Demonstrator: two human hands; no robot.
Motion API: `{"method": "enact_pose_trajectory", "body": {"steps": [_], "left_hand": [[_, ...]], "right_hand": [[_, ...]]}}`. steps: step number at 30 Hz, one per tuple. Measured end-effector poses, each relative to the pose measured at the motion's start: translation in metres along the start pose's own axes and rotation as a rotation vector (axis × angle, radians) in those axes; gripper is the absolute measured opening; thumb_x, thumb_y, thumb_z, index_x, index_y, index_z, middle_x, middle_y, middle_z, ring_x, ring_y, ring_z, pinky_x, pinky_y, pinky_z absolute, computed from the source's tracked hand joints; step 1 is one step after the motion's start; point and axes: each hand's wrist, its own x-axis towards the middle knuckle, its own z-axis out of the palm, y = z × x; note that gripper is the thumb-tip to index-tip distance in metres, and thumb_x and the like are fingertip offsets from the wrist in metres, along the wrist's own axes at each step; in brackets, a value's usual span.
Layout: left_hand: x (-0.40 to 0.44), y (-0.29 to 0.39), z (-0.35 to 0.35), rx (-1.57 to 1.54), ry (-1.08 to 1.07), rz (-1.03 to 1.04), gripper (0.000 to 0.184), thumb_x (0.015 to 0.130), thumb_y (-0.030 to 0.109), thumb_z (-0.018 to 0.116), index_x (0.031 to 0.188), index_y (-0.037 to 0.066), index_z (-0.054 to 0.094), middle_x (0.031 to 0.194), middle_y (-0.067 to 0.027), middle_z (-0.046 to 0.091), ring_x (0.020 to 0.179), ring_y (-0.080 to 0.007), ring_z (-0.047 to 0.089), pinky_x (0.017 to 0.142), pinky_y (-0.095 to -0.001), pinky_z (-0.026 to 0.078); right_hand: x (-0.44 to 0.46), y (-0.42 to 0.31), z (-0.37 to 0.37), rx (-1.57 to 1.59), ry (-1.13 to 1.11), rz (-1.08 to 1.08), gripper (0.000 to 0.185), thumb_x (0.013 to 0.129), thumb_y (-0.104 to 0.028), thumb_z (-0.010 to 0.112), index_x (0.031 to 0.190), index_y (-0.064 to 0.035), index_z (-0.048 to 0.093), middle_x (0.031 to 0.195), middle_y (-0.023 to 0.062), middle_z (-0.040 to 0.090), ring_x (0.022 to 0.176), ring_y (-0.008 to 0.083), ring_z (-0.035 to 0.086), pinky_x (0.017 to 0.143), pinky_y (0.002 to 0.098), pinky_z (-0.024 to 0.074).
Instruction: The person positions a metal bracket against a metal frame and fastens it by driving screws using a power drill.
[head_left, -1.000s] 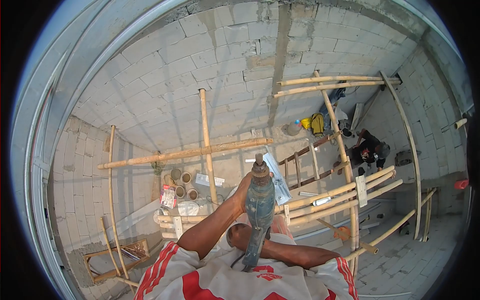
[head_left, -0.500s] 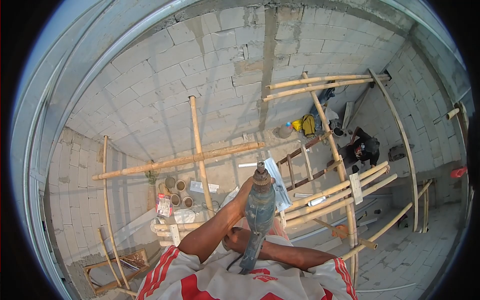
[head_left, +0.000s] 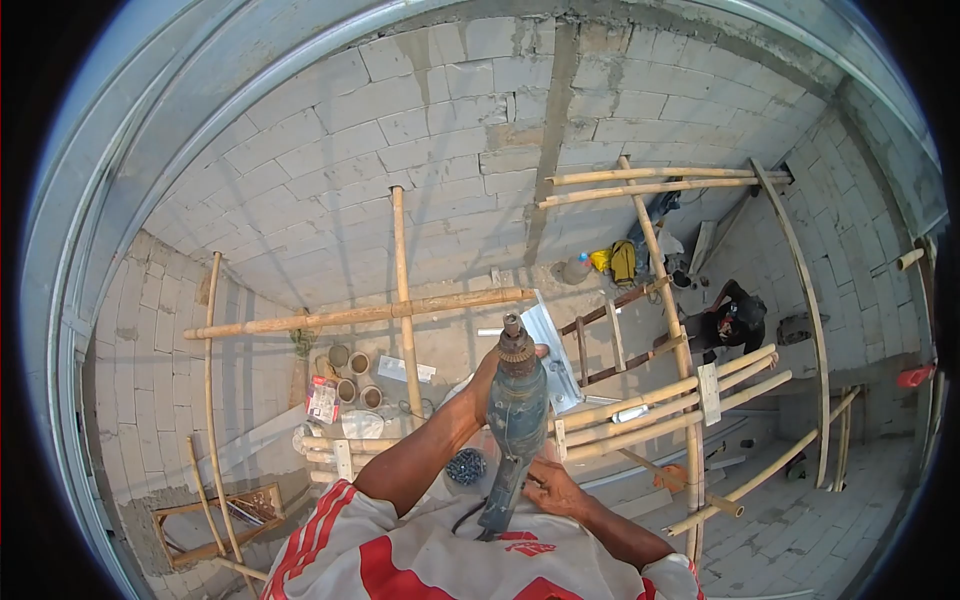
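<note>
A dark, dusty power drill (head_left: 520,410) is upright against my chest, chuck up, its handle resting on my shirt. Behind it, my left hand (head_left: 487,385) is mostly hidden. Its thumb tip shows on the edge of a shiny metal channel (head_left: 560,365), and the hand looks closed on it. Just right of the drill's handle, my right hand (head_left: 555,490) has its fingers curled together; anything pinched in them is too small to make out. Left of the handle sits a clear tub of dark screws (head_left: 466,466), partly behind the drill.
Bamboo scaffold poles (head_left: 640,420) cross at several heights around me. Far below are a wooden ladder (head_left: 615,335), several buckets (head_left: 360,364), a yellow bag (head_left: 622,262) and a crouching person (head_left: 738,318). Block walls (head_left: 450,130) surround the space; metal framing (head_left: 130,200) runs along the left.
My right hand has come from behind the drill, over on the left, back to the drill's right side. The tub of screws is now uncovered. The view has shifted slightly.
</note>
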Motion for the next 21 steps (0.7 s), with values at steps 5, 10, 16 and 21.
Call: {"method": "enact_pose_trajectory", "body": {"steps": [5,10,16,21], "left_hand": [[0.009,-0.006,-0.007,0.006,0.096,0.037,0.016,0.089,0.021,0.067,0.09,0.01,0.056,0.062,0.0036,0.053,0.047,-0.0087,0.053,0.046,-0.0243,0.046],[0.005,0.003,0.0,0.023,0.051,0.053,0.016,0.088,0.021,0.068,0.091,0.01,0.056,0.062,0.0028,0.053,0.047,-0.0099,0.053,0.047,-0.0267,0.047],[0.002,0.016,0.005,0.067,0.016,0.036,0.017,0.089,0.023,0.066,0.089,0.01,0.056,0.068,0.0024,0.054,0.054,-0.0082,0.054,0.051,-0.0269,0.048],[0.004,0.016,0.009,0.2,0.029,0.173,0.017,0.092,0.024,0.062,0.088,0.009,0.055,0.072,0.0039,0.052,0.06,-0.0056,0.052,0.054,-0.0248,0.047]], "right_hand": [[-0.008,0.009,-0.016,0.997,0.531,0.283,0.009,0.089,-0.003,0.051,0.096,0.0012,0.055,0.11,0.0187,0.059,0.106,0.0348,0.06,0.092,0.0467,0.0494],[0.021,-0.05,-0.016,1.306,0.529,0.178,0.009,0.089,-0.018,0.053,0.087,-0.0092,0.055,0.091,0.0053,0.056,0.09,0.0266,0.059,0.079,0.0452,0.0499],[0.029,-0.069,-0.011,1.297,0.563,0.208,0.006,0.089,-0.016,0.054,0.089,-0.0103,0.052,0.094,0.0052,0.054,0.089,0.0251,0.057,0.074,0.0431,0.0472],[0.041,-0.056,-0.009,1.259,0.632,0.236,0.01,0.09,-0.017,0.054,0.095,-0.0093,0.051,0.099,0.0069,0.055,0.093,0.026,0.057,0.076,0.0443,0.047]]}}
